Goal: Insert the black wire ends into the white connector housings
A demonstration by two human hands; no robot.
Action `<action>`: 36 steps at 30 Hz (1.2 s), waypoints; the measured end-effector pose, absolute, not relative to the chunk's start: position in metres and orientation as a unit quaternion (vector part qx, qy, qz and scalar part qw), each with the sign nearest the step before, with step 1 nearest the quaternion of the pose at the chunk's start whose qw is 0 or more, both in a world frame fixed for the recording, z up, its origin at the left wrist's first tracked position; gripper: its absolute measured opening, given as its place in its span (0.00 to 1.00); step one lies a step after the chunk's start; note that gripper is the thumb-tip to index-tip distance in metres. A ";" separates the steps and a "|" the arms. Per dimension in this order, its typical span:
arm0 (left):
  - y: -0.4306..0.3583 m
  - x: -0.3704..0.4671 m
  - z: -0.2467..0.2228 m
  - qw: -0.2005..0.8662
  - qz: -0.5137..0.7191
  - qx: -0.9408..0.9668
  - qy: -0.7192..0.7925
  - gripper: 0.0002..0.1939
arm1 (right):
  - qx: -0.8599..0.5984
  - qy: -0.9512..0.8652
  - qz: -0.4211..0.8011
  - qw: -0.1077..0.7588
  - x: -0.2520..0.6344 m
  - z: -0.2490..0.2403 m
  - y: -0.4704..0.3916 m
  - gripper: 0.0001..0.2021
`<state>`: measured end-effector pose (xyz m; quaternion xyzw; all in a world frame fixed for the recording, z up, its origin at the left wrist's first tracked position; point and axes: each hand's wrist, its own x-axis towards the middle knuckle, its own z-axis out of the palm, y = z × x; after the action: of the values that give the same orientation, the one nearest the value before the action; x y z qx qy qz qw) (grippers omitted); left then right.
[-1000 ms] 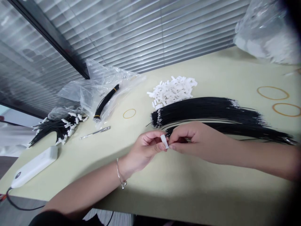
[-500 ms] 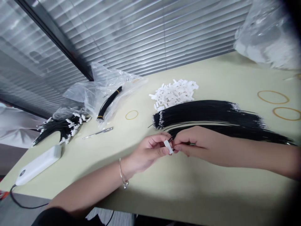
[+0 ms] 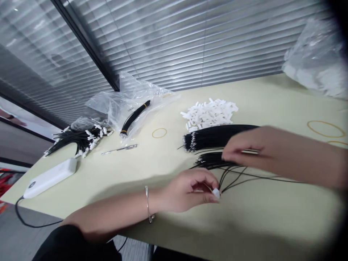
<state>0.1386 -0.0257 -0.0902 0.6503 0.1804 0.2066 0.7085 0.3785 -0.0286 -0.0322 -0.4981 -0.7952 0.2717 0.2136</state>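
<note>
My left hand (image 3: 187, 190) pinches a white plastic connector housing (image 3: 216, 193) between thumb and fingertips. Several thin black wires (image 3: 230, 177) run from the housing up and to the right. Over a loose bundle of black wires (image 3: 209, 159) is my right hand (image 3: 247, 146), slightly blurred, its thumb and fingers closed together. Whether a wire lies in that pinch is hidden. Just behind, a thicker bundle of black wires (image 3: 212, 137) with silvery metal tips lies flat, its right part covered by my right hand. A heap of white connector housings (image 3: 209, 114) borders it.
At left are black wires with white connectors (image 3: 87, 139), a white power strip (image 3: 51, 177), and a pen (image 3: 119, 149). A banded wire bundle (image 3: 136, 117) rests on a clear plastic bag (image 3: 108, 105). Rubber bands (image 3: 159, 133) and another bag (image 3: 318, 69) lie on the table.
My hands have come apart. The left has moved right and slightly down with the housing, its wires now showing; the right has moved up and right to the bundle. The view has shifted.
</note>
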 end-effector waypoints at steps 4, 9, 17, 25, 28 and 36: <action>-0.027 0.137 -0.086 0.668 0.161 0.708 0.161 0.06 | -0.522 -0.805 0.187 0.211 0.380 -0.056 -0.006 0.13; -0.027 0.137 -0.087 0.652 0.162 0.723 0.161 0.07 | -0.476 -0.838 0.162 0.212 0.367 -0.083 0.007 0.14; -0.028 0.138 -0.087 0.688 0.147 0.678 0.213 0.08 | -0.362 -0.893 0.096 0.249 0.354 -0.093 0.038 0.15; -0.023 0.140 -0.097 0.802 0.214 0.499 0.248 0.14 | -0.352 -0.884 0.053 0.302 0.364 -0.066 0.008 0.18; -0.019 0.143 -0.094 0.794 0.279 0.468 0.271 0.11 | -0.339 -0.874 0.137 0.318 0.362 -0.054 -0.028 0.15; -0.015 0.146 -0.094 0.794 0.300 0.435 0.299 0.09 | -0.445 -0.814 0.258 0.269 0.361 -0.065 -0.053 0.11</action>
<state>0.1455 -0.0153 -0.0936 0.4354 0.2994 0.2998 0.7943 0.3613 -0.0531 -0.0648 -0.4453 -0.8141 0.2580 0.2690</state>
